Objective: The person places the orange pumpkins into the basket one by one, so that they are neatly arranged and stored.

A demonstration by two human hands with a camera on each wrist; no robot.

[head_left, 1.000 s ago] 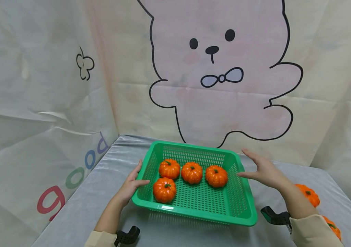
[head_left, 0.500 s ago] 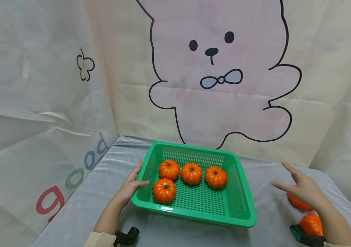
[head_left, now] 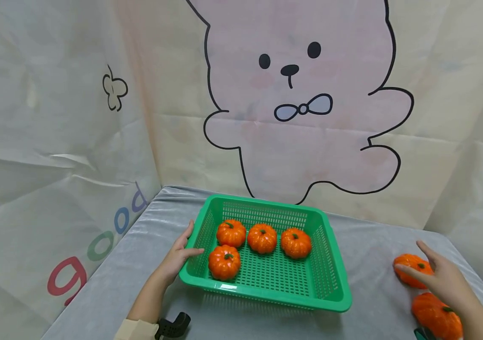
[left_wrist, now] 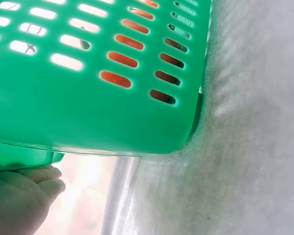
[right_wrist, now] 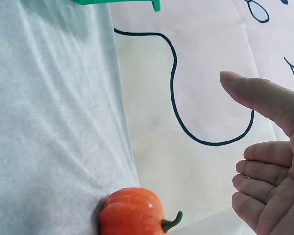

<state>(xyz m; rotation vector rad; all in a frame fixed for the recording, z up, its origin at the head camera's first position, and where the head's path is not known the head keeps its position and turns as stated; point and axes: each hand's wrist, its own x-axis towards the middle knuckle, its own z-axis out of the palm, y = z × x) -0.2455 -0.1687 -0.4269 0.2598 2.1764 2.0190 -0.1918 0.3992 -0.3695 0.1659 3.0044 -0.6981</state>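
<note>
Orange and glossy, the far loose pumpkin (head_left: 411, 260) sits on grey cloth (head_left: 368, 269) at 3 o'clock of the green basket (head_left: 266, 293); the near loose pumpkin (head_left: 434, 316) lies just beside it, at its 5 o'clock; contact between them I cannot confirm. The right hand (head_left: 445, 277) is spread over them in my head view, thumb and fingers well parted, holding nothing; I judge the chief hazard here: an off-centre grasp on that ribbed, rounded skin could make the far one slip away or strike its neighbour; a low wrist could nudge the near one, clearance being unclear to me at this remove. The basket stands at that hand's 9 o'clock; four pumpkins (head_left: 262, 238) lie inside, arced from its 9 to 2 o'clock; the left hand (head_left: 177, 259) grips the rim at 9 o'clock, thumb over the edge; a tug there could, in my judgement, slide the basket and roll its contents; at 12 o'clock hangs a printed backdrop (head_left: 300, 156).
</note>
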